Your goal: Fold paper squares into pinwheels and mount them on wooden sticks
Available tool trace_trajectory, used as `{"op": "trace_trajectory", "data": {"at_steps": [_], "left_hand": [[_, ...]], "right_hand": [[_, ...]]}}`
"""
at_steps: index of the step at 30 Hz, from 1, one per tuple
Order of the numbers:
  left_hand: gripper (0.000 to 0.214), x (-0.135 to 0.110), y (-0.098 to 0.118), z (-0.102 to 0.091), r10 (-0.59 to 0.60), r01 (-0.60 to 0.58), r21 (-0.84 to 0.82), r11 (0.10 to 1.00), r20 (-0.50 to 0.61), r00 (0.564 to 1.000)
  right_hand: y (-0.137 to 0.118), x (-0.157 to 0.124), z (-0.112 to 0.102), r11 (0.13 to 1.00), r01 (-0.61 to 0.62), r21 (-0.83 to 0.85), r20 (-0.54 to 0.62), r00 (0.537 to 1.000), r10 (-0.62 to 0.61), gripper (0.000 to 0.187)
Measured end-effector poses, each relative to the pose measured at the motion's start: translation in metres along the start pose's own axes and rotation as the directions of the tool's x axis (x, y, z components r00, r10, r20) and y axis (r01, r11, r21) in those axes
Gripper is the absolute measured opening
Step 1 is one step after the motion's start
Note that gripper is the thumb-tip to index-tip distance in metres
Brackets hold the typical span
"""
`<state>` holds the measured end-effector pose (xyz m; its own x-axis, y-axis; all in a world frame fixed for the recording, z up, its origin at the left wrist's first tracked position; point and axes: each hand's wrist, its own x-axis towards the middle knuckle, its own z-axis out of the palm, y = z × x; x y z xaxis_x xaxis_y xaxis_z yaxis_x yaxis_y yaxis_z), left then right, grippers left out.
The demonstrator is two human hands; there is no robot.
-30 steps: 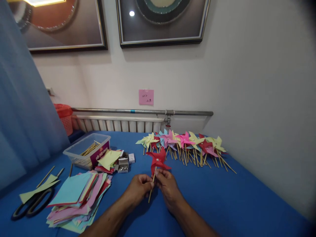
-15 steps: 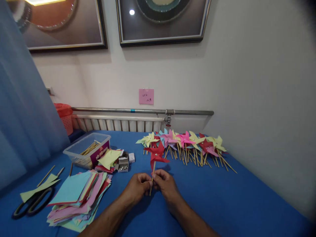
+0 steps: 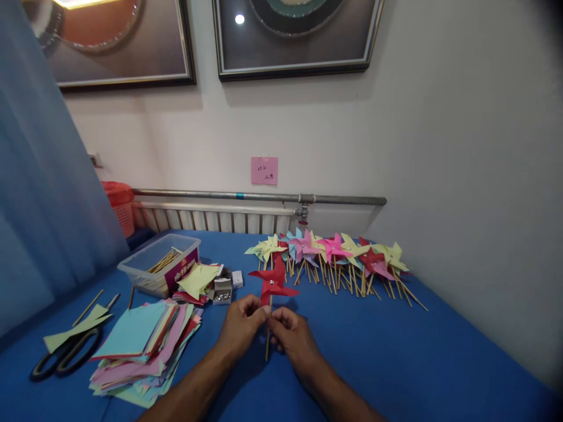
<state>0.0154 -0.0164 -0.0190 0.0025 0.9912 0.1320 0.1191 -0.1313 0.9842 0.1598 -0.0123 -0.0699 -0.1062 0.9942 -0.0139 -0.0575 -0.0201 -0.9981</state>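
Observation:
A red paper pinwheel (image 3: 271, 281) on a thin wooden stick stands upright just above my hands. My left hand (image 3: 241, 327) pinches the stick from the left, its fingers closed. From the right, my right hand (image 3: 294, 337) pinches the same stick, also closed. The stick's lower end pokes out below my fingers toward the blue table (image 3: 396, 357). Behind the hands, a row of finished pinwheels (image 3: 334, 258) in yellow, pink, blue and red lies along the wall.
A stack of coloured paper squares (image 3: 141, 346) lies at the left, with black scissors (image 3: 65, 360) beside it. A clear tub of sticks (image 3: 160, 269) and a small box of pins (image 3: 221, 292) sit behind the stack. A radiator pipe (image 3: 259, 198) runs along the wall.
The pinwheel has come upright and shifted slightly left. Both hands keep their pinch on the stick and have drawn closer together.

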Motion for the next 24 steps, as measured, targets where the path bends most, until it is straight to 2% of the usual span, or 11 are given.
{"op": "trace_trajectory", "data": {"at_steps": [5, 9, 12, 24], "left_hand": [[0.031, 0.001, -0.006, 0.003, -0.015, 0.015, 0.0, 1.0, -0.038, 0.999], [0.028, 0.004, -0.007, 0.0, -0.024, 0.024, 0.003, 1.0, -0.059, 0.998], [0.026, 0.006, -0.006, -0.004, -0.022, 0.022, -0.002, 1.0, -0.087, 0.996], [0.027, 0.015, 0.003, -0.028, 0.011, -0.013, -0.004, 1.0, -0.272, 0.962]], "right_hand": [[-0.009, -0.008, 0.003, 1.0, 0.017, -0.011, 0.052, 0.999, -0.016, 0.029], [-0.005, -0.006, 0.004, 0.999, 0.005, -0.042, 0.026, 1.0, -0.004, 0.023], [-0.002, -0.005, 0.004, 0.999, 0.0, -0.054, 0.019, 1.0, 0.001, 0.023], [-0.017, -0.017, 0.007, 1.0, -0.002, -0.013, 0.132, 0.991, 0.004, 0.022]]}}
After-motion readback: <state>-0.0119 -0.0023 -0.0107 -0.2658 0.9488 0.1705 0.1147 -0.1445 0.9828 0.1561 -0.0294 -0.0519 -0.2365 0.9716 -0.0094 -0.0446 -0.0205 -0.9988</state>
